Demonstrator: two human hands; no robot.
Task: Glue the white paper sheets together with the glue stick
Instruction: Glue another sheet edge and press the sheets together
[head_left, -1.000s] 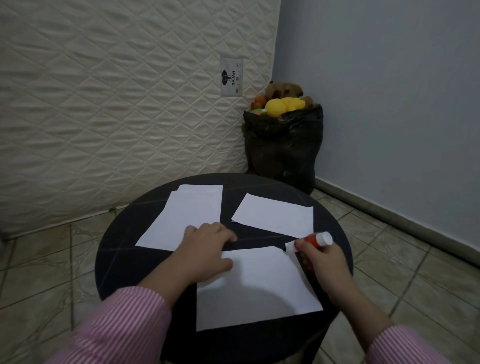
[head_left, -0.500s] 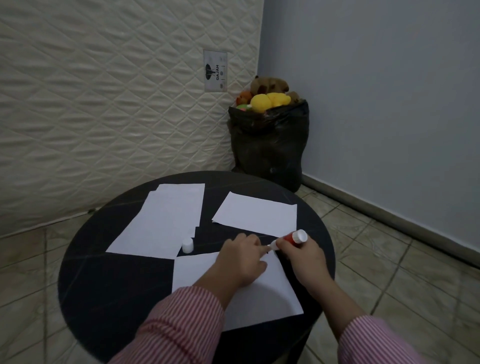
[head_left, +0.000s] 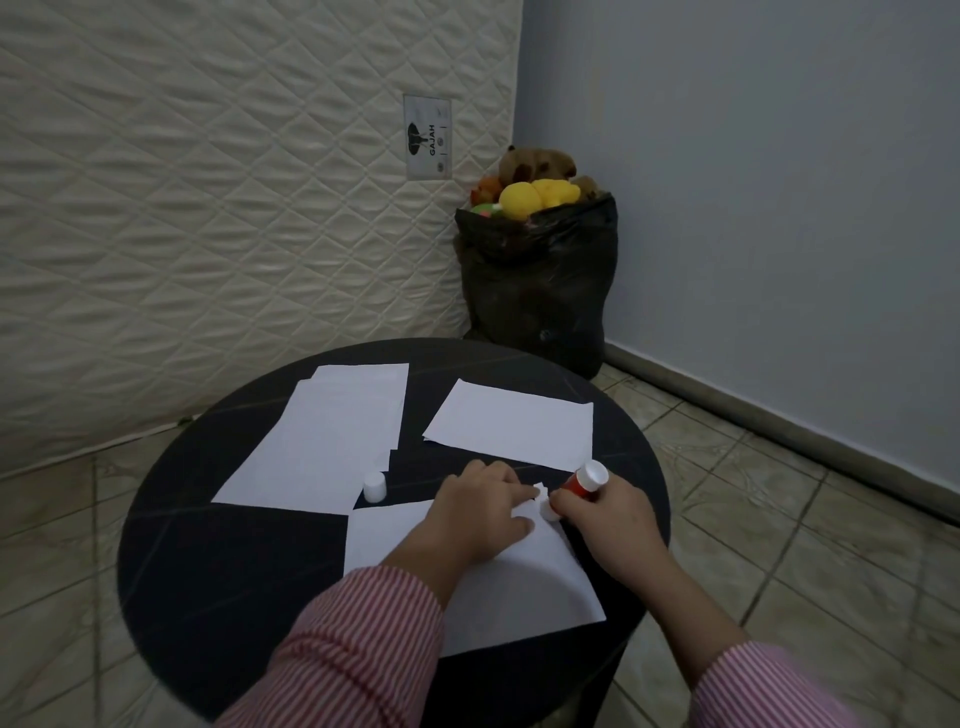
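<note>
Mattress (head_left: 208, 208) upright against the back wall, black bag (head_left: 535, 280) of plush toys in the corner beside it, round dark worktop (head_left: 208, 561) in front. Three lots of white paper on it: stack (head_left: 322, 441) far left, single sheet (head_left: 511, 423) far right, near sheet (head_left: 519, 587) under both hands. Left hand (head_left: 480, 512) flat, fingers spread, pressing near sheet's far corner; right hand (head_left: 610, 517) gripping red glue stick (head_left: 579, 486), tip down at that corner; white cap (head_left: 374, 487) upright beside stack.

Home room: propped mattress (head_left: 208, 208), toy-filled bag (head_left: 535, 280)
</note>
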